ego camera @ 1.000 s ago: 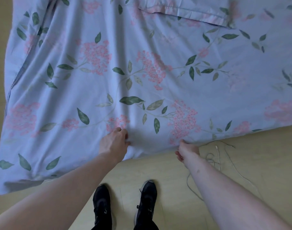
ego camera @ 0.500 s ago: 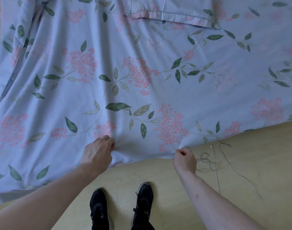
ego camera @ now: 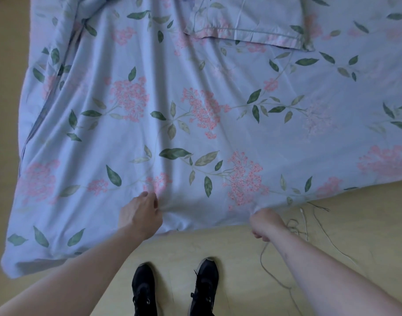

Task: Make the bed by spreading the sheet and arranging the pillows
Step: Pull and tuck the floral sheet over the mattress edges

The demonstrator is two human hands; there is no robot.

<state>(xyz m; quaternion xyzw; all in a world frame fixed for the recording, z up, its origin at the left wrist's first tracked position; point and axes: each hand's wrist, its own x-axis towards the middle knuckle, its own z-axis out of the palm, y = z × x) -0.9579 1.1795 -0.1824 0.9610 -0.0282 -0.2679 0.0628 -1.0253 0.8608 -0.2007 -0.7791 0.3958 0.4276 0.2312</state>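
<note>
A light blue sheet (ego camera: 218, 133) with pink flowers and green leaves lies spread over the bed and fills most of the view. Its near edge hangs just above the floor. My left hand (ego camera: 139, 216) pinches the near edge left of centre. My right hand (ego camera: 267, 223) is closed on the same edge further right, and the cloth bunches at both grips. A pillow (ego camera: 248, 21) in the same print lies flat at the top, right of centre.
Pale wooden floor (ego camera: 346, 229) lies below the sheet's edge. Thin loose cords (ego camera: 307, 226) trail over the floor beside my right hand. My two black shoes (ego camera: 175, 288) stand close to the bed. The sheet's left side is folded in creases.
Both hands have drawn the sheet's near edge back toward my feet. The sheet and pillow have shifted down and right in view.
</note>
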